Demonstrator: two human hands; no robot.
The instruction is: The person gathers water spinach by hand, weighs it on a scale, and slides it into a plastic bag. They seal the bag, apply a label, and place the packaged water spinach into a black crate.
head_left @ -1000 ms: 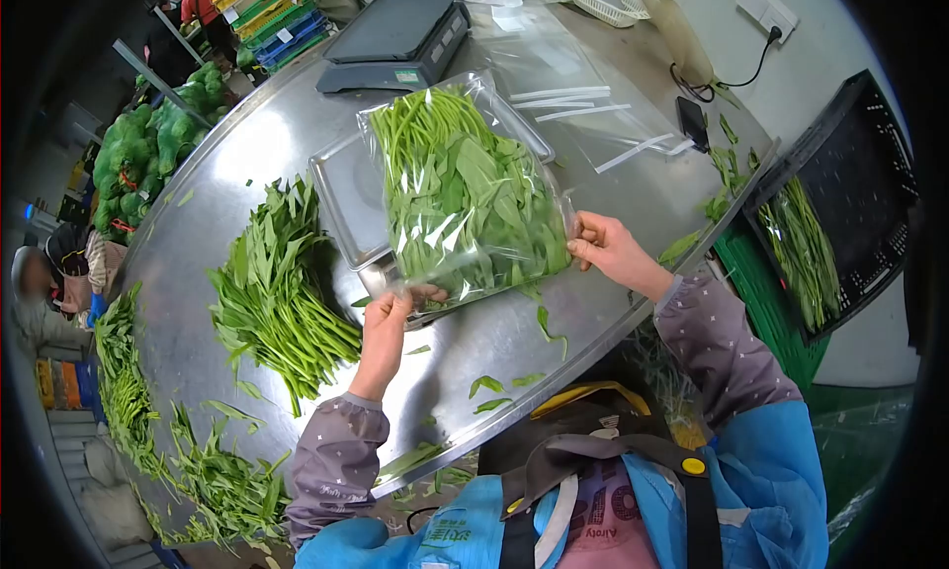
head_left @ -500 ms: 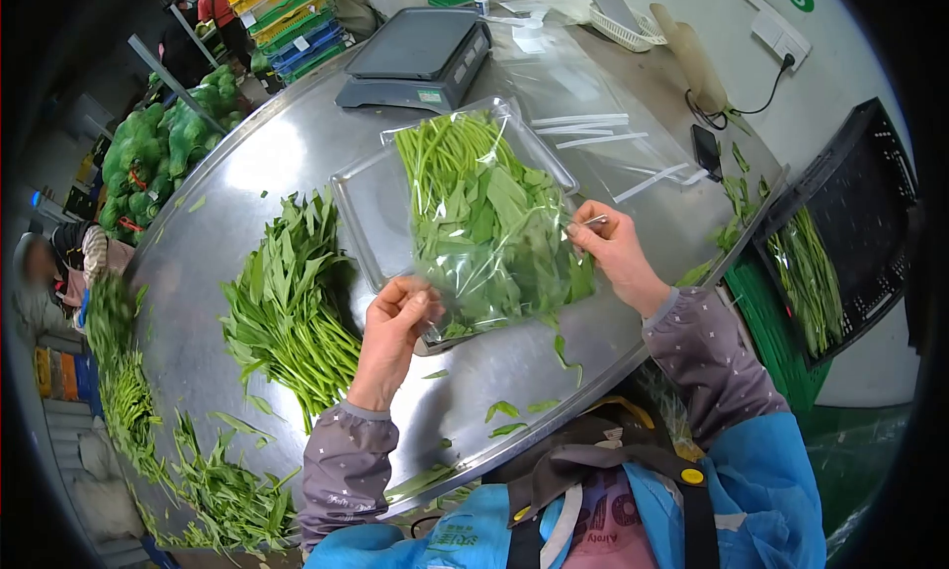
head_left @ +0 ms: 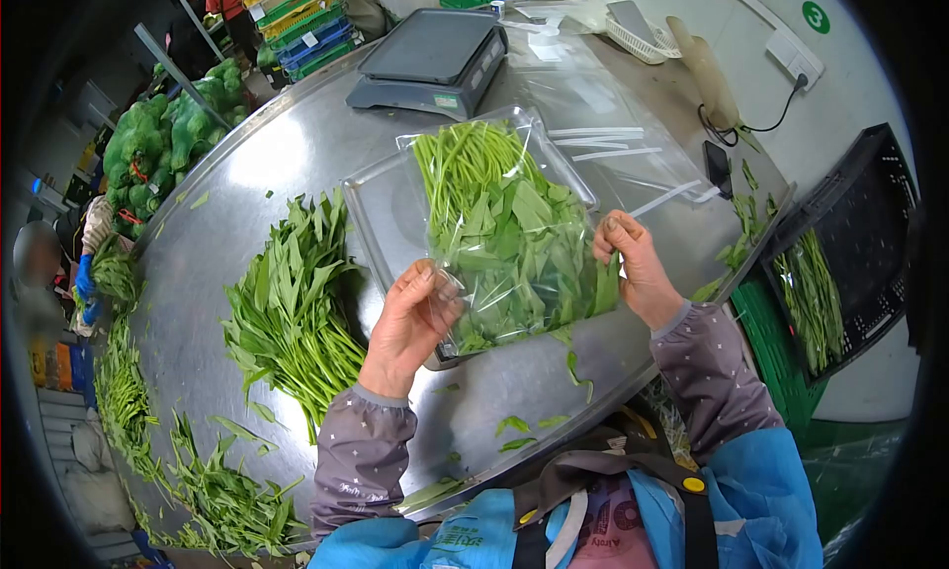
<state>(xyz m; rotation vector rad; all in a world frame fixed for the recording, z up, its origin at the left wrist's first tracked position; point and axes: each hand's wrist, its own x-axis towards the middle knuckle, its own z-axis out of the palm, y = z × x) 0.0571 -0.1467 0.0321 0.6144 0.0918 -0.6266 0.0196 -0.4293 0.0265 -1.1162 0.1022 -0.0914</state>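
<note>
A clear plastic bag [head_left: 529, 213] filled with long-stemmed leafy greens, which look like water spinach, lies on a metal tray [head_left: 372, 235]. The stems point away from me and the leaves face my side. My left hand [head_left: 407, 317] pinches the bag's near left edge between thumb and fingers. At the near right edge, my right hand [head_left: 638, 267] is closed on the bag, with a leaf hanging just below its fingertips. Loose leaves dangle from the near end. Left of the tray lies an unbagged bunch of the same greens [head_left: 292, 302].
A scale [head_left: 430, 60] stands behind the tray. Flat plastic bags [head_left: 593, 104] and white strips [head_left: 603, 144] lie back right, near a phone [head_left: 717, 169]. More greens [head_left: 232, 500] cover the table's left side. A black crate [head_left: 850, 262] stands right. Blue-gloved co-worker's hands [head_left: 87, 290] are far left.
The view has shifted slightly. Both hands keep hold of the bag; my left hand sits a little higher along its edge. The co-worker's blue-gloved hands now show over the greens at far left.
</note>
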